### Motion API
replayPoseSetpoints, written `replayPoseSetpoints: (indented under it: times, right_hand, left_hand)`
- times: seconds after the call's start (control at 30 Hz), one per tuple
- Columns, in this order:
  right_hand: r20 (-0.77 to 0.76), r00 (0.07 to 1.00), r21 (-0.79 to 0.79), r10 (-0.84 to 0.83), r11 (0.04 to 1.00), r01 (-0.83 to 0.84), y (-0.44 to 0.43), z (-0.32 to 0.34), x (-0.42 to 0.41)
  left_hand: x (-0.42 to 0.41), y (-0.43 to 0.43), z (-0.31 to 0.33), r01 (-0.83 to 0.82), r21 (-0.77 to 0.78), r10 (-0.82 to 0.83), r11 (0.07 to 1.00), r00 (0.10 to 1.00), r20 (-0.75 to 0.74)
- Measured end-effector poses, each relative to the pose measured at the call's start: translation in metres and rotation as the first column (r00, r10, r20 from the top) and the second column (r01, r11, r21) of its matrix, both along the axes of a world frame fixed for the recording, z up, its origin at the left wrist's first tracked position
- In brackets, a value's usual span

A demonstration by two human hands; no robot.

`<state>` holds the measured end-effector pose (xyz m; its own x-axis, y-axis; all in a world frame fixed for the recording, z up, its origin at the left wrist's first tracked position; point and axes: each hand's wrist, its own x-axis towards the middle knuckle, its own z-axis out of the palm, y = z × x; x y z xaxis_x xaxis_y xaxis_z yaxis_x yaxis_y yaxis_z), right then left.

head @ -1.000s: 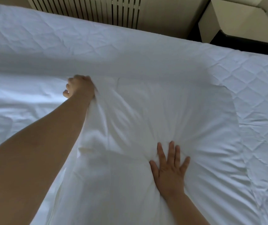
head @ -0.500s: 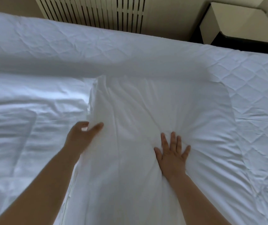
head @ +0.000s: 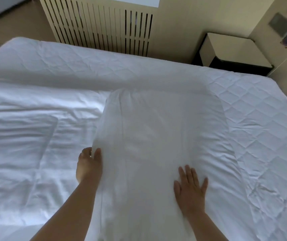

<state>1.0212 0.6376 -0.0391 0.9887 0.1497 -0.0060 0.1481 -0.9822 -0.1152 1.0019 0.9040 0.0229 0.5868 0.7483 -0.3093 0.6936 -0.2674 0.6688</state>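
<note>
Here the left grip (head: 89, 165) pinches the pillow (head: 156, 136) edge; the right grip (head: 190, 188) presses spread flat on top.

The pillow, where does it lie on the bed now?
Head view: the pillow lies mid-frame on the quilted mattress cover, right of the crumpled sheet; the left hand pinches its left edge, the right hand presses on it.
</note>
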Motion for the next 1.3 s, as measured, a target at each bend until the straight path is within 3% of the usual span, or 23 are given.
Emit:
replayPoseSetpoints:
  times: [0.07,0.1,0.17,0.23,0.3,0.4,0.53,0.7,0.8,0.9,1.03,1.1,1.17,1.23,1.3]
  right_hand:
    - [0.035,0.997,0.029,-0.068,0.997,0.067,0.008,0.001,-0.011]
    - [0.072,0.994,0.077,-0.079,0.994,0.073,0.019,0.004,-0.019]
    - [0.119,0.992,0.116,0.031,0.992,-0.045,0.047,0.009,-0.04]
    - [0.088,0.975,0.089,0.202,0.974,-0.21,0.068,0.006,-0.061]
    - [-0.007,0.965,0.034,0.264,0.964,-0.263,0.061,0.003,-0.069]
    - [-0.019,0.974,-0.021,0.227,0.973,-0.228,-0.009,-0.013,-0.066]
    - [0.022,0.989,0.049,0.144,0.988,-0.145,-0.118,-0.025,-0.082]
    - [-0.157,0.979,0.091,0.127,0.989,-0.114,-0.149,-0.02,-0.097]
    - [-0.103,0.991,0.136,0.083,0.988,-0.068,-0.143,-0.015,-0.098]
    - [-0.053,0.997,0.258,0.064,0.965,-0.049,-0.123,-0.003,-0.092]
    - [0.013,0.968,0.265,0.252,0.932,-0.246,-0.058,0.01,-0.084]
    - [-0.161,0.931,0.171,0.327,0.939,-0.3,-0.026,0.011,-0.081]
    - [-0.305,0.899,0.032,0.316,0.946,-0.322,0.019,0.026,-0.074]
    - [-0.378,0.87,0.016,0.316,0.942,-0.335,0.059,0.036,-0.076]
    - [-0.413,0.872,-0.013,0.263,0.955,-0.295,0.092,0.04,-0.084]
  left_hand:
    - [-0.024,-0.021,-0.004,0.24,0.203,-0.255,0.949,0.966,0.05]
    - [-0.038,-0.028,-0.007,0.398,0.311,-0.421,0.863,0.907,0.008]
    - [-0.066,-0.037,-0.019,0.639,0.309,-0.607,0.704,0.768,-0.204]
    - [-0.085,-0.036,-0.029,0.711,0.232,-0.621,0.664,0.697,-0.359]
    - [-0.088,-0.036,-0.027,0.711,0.166,-0.603,0.683,0.678,-0.42]
    - [-0.09,-0.04,-0.025,0.703,0.166,-0.588,0.691,0.681,-0.437]
    - [-0.091,-0.061,-0.029,0.714,0.146,-0.563,0.685,0.646,-0.516]
    - [-0.104,-0.075,-0.03,0.684,0.153,-0.492,0.713,0.644,-0.586]
    - [-0.112,-0.082,-0.025,0.656,0.147,-0.468,0.74,0.66,-0.588]
    - [-0.122,-0.084,-0.025,0.602,0.181,-0.446,0.777,0.731,-0.516]
    - [-0.142,-0.081,-0.019,0.526,0.245,-0.436,0.815,0.834,-0.339]
    - [-0.148,-0.073,-0.013,0.536,0.311,-0.451,0.785,0.838,-0.306]
    - [-0.154,-0.058,-0.015,0.606,0.194,-0.536,0.772,0.784,-0.314]
    - [-0.161,-0.04,-0.013,0.662,0.028,-0.615,0.749,0.711,-0.341]
    - [-0.173,-0.019,-0.011,0.668,-0.027,-0.646,0.743,0.707,-0.287]
